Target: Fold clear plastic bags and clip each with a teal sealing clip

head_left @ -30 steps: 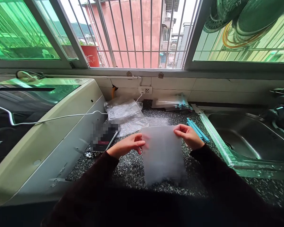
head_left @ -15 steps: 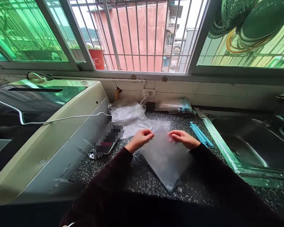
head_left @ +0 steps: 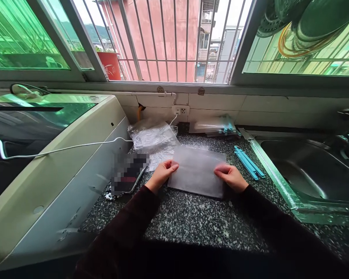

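A translucent, frosted plastic sheet (head_left: 196, 172) lies crosswise between my hands above the speckled counter. My left hand (head_left: 162, 174) pinches its left edge between thumb and fingers. At the opposite edge, my right hand (head_left: 230, 176) is closed on the sheet, with some fingertips blurred. Whether the sheet has one layer or two cannot be made out. To the right of my right hand lie several thin blue plastic strips (head_left: 249, 162). Behind the sheet, a stack of clear plastic covers (head_left: 211, 124) with blue strips rests near the wall.
Crumpled clear plastic wrapping (head_left: 152, 137) and a phone (head_left: 130, 176) are at the left, beside a pale washing machine (head_left: 84, 155). A white cable (head_left: 72, 147) runs across the machine. At the right is a steel sink (head_left: 302, 166); a wall socket (head_left: 180, 110) is behind.
The sheet has turned from a corner-down, diamond position to lie crosswise, its long edge facing me. My hands have moved from its upper part to its two side edges.
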Demonstrator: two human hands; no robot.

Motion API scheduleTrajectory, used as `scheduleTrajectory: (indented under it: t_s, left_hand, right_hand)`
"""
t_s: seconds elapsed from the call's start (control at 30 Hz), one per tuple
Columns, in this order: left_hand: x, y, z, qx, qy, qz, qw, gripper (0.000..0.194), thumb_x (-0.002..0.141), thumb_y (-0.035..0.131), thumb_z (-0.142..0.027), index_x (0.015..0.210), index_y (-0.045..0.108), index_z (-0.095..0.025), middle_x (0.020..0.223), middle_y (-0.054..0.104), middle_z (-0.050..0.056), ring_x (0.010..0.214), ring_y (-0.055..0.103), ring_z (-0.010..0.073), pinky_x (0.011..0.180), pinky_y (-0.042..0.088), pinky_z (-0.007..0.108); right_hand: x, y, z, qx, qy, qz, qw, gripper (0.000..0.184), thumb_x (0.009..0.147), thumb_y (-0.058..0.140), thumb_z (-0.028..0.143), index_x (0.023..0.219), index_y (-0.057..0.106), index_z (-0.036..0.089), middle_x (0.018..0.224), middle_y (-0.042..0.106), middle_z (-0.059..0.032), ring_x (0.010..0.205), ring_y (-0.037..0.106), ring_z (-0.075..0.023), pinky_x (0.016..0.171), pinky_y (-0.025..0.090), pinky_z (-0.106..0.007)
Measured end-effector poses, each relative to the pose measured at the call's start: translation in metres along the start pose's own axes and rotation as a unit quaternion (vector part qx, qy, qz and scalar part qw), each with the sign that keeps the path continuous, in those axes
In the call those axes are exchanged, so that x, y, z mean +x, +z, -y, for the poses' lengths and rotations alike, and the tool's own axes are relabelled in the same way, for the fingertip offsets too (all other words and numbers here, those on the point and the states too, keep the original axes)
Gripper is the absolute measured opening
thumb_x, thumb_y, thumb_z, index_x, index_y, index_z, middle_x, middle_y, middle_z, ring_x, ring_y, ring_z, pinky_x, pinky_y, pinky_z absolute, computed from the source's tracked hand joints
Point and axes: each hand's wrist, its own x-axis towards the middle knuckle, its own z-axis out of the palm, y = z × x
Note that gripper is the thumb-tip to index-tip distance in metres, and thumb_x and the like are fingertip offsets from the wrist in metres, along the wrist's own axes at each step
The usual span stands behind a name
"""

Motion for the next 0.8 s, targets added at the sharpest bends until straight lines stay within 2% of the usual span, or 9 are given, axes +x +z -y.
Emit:
scheduleTrajectory:
  t_s: [0.07, 0.17, 0.33, 0.47, 0.53, 0.67, 0.8]
  left_hand:
    - [0.0, -0.004, -0.001, 0.042, -0.002, 0.011, 0.999, 0.027, 0.053, 0.071, -0.037, 0.06, 0.06, -0.014, 0.055, 0.054, -0.003, 0.055, 0.045, 0.0096, 0.054, 0.033, 0.022]
    - [0.0, -0.008, -0.001, 0.047, -0.001, -0.005, 0.999, 0.023, 0.057, 0.068, -0.036, 0.061, 0.06, -0.014, 0.054, 0.053, -0.004, 0.054, 0.044, 0.0094, 0.055, 0.033, 0.022]
    - [-0.001, -0.012, -0.004, 0.027, -0.024, 0.01, 0.999, 0.022, 0.053, 0.069, -0.029, 0.068, 0.064, -0.014, 0.062, 0.06, -0.002, 0.061, 0.048, 0.0107, 0.061, 0.036, 0.023]
    - [-0.002, -0.014, -0.007, 0.009, -0.023, 0.015, 1.0, 0.022, 0.054, 0.065, -0.027, 0.072, 0.064, -0.015, 0.061, 0.057, -0.002, 0.059, 0.047, 0.0105, 0.059, 0.035, 0.023]
    - [-0.003, -0.014, -0.007, 0.011, -0.002, 0.015, 1.0, 0.016, 0.055, 0.062, -0.025, 0.068, 0.063, -0.015, 0.06, 0.056, -0.002, 0.06, 0.046, 0.0107, 0.059, 0.034, 0.023]
    - [-0.003, -0.015, -0.007, 0.048, 0.034, 0.003, 0.998, 0.006, 0.054, 0.053, -0.021, 0.054, 0.057, -0.017, 0.057, 0.051, -0.002, 0.059, 0.043, 0.0113, 0.057, 0.033, 0.023]
    - [-0.002, -0.018, -0.005, 0.041, 0.034, 0.003, 0.999, 0.006, 0.054, 0.05, -0.02, 0.055, 0.055, -0.018, 0.058, 0.049, -0.002, 0.058, 0.04, 0.0112, 0.056, 0.031, 0.023]
  right_hand:
    - [-0.001, -0.005, 0.0, -0.019, 0.01, 0.024, 0.999, 0.038, 0.058, 0.069, 0.053, 0.068, 0.065, 0.017, 0.069, 0.064, -0.0039, 0.066, 0.056, -0.0171, 0.067, 0.046, -0.033]
    - [-0.002, -0.01, -0.003, -0.038, 0.026, 0.06, 0.997, 0.039, 0.057, 0.07, 0.053, 0.068, 0.065, 0.016, 0.068, 0.064, -0.004, 0.064, 0.055, -0.0169, 0.066, 0.046, -0.033]
    - [-0.003, -0.013, -0.008, -0.01, 0.022, 0.055, 0.998, 0.042, 0.057, 0.069, 0.057, 0.068, 0.063, 0.017, 0.069, 0.061, -0.0035, 0.065, 0.055, -0.0164, 0.067, 0.046, -0.033]
    - [-0.003, -0.015, -0.006, 0.02, 0.01, 0.039, 0.999, 0.037, 0.057, 0.071, 0.051, 0.067, 0.057, 0.018, 0.066, 0.057, -0.0009, 0.064, 0.052, -0.0148, 0.065, 0.045, -0.031]
    - [-0.003, -0.016, -0.004, 0.033, 0.015, 0.045, 0.998, 0.032, 0.057, 0.072, 0.045, 0.066, 0.056, 0.019, 0.066, 0.057, -0.0004, 0.064, 0.051, -0.0143, 0.064, 0.044, -0.029]
    - [-0.004, -0.017, 0.001, 0.06, 0.023, 0.073, 0.995, 0.025, 0.06, 0.07, 0.038, 0.06, 0.055, 0.018, 0.067, 0.056, -0.0005, 0.061, 0.049, -0.0131, 0.058, 0.041, -0.027]
    - [-0.004, -0.031, 0.008, 0.039, 0.013, 0.149, 0.988, 0.022, 0.062, 0.069, 0.038, 0.06, 0.061, 0.018, 0.074, 0.06, -0.0039, 0.073, 0.054, -0.0176, 0.069, 0.044, -0.032]
